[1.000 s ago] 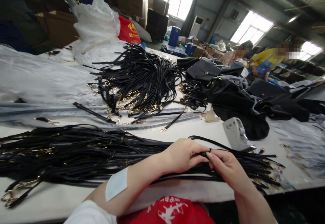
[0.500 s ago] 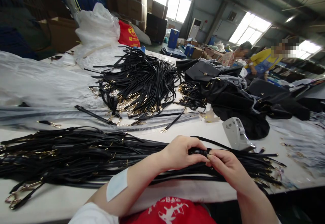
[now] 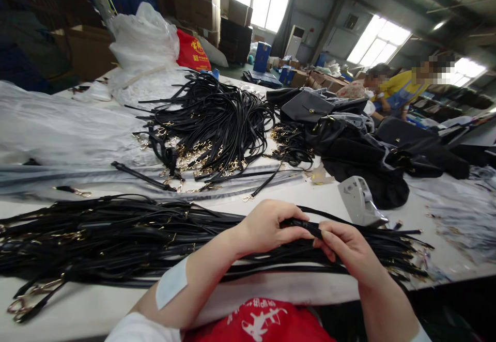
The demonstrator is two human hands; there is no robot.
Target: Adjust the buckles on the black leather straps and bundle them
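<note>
A black strap runs between my two hands, above a long bundle of similar straps on the table. My left hand is closed round it, thumb below and fingers above. On its other side, my right hand pinches the strap between thumb and fingers. Gold-coloured clasps show at the bundle's left end. The strap's far ends are hidden among the others and behind my fingers.
A larger heap of black straps with gold hooks lies farther back. A white tape dispenser stands right of my hands, before black bags. Clear plastic sheeting covers the left. Two people work at the back right.
My hands have moved slightly apart, and more of the strap shows between them. My left hand has shifted a little left and up.
</note>
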